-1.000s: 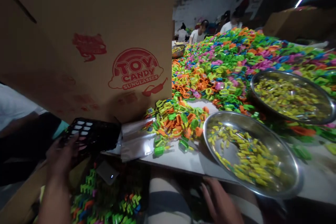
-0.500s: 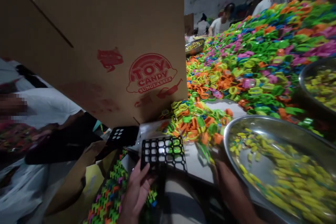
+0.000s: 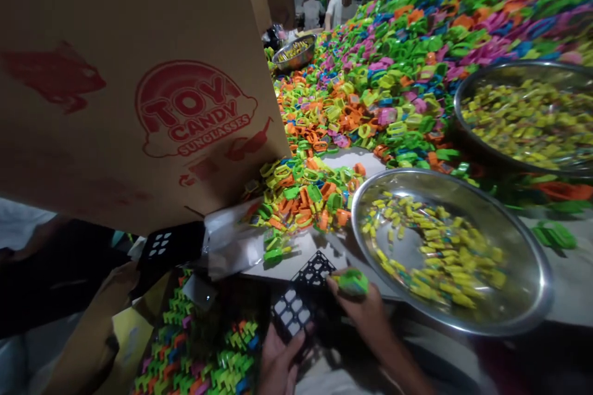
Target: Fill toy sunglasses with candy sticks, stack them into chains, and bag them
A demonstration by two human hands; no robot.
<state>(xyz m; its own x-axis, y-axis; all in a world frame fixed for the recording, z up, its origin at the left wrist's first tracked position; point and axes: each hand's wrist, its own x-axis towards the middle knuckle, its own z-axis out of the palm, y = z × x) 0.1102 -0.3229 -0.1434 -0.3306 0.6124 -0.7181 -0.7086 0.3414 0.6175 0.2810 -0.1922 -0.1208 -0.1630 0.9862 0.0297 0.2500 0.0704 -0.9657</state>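
Note:
My left hand (image 3: 279,363) grips a black plastic grid tray (image 3: 319,264) by its near end, thumb on top. The tray is tilted, and pale patches show through its square openings. In my right hand (image 3: 364,310) is a green plastic toy watch (image 3: 353,282), held at the fingertips beside the tray's right edge. A steel bowl (image 3: 540,265) with yellow wrapped candies stands to the right of that hand. Beyond the tray lies a small heap of orange, green and yellow toy watches (image 3: 308,197). Below left, rows of coloured toys (image 3: 173,355) sit in an open carton.
A large printed cardboard box (image 3: 194,31) blocks the left side. A big pile of colourful toys (image 3: 417,68) rises behind, with another candy bowl (image 3: 463,129) at right and a smaller bowl (image 3: 296,60) farther back. People in white sit in the background. A clear plastic bag (image 3: 234,241) lies by the box.
My right hand has come left from beside the bowl to the tray, and a green toy watch now shows in it. The tray has turned and dropped lower. The view has swung right.

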